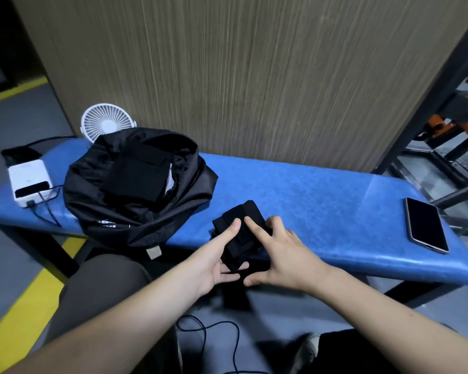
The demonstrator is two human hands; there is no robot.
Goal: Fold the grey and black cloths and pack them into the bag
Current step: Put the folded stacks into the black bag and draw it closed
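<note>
Black cloth (241, 236): soft, light, limp fabric, now a small thick packet w/ several layers. Judged likely to spring open or slide apart if taken by one layer only. Best hold: pinch across full thickness, thumb on top and fingers beneath, both long edges supported. Not fragile; no slip risk beyond layers shifting.

Appearance: matte black, roughly rectangular, stacked folds visible along far-left edge, one narrower band lying on top. Texture detail lost in the dark tone.

Location: near edge of blue bench (322, 190), partly overhanging toward the person, just right of the bag (92, 190).

Left hand (222, 263): palm up beneath the packet's near end, thumb laid on the top face; gripping the cloth between thumb and fingers. Right hand (278, 255): index finger extended, pressing the top face; remaining fingers curl round the right edge, thumb low at near side. Also holding the cloth.

Bag: black, thin crinkly material, slumped w/ mouth open, at left of bench. A dark folded item sits inside; cannot tell whether grey or black.

Judgement: fold approx. complete; transfer into bag not yet done. Approach from right, lower flat onto the contents.

Other items: white fan (107, 122) far left, white box (30, 182) w/ cable, phone (426, 225) at right end of bench.
</note>
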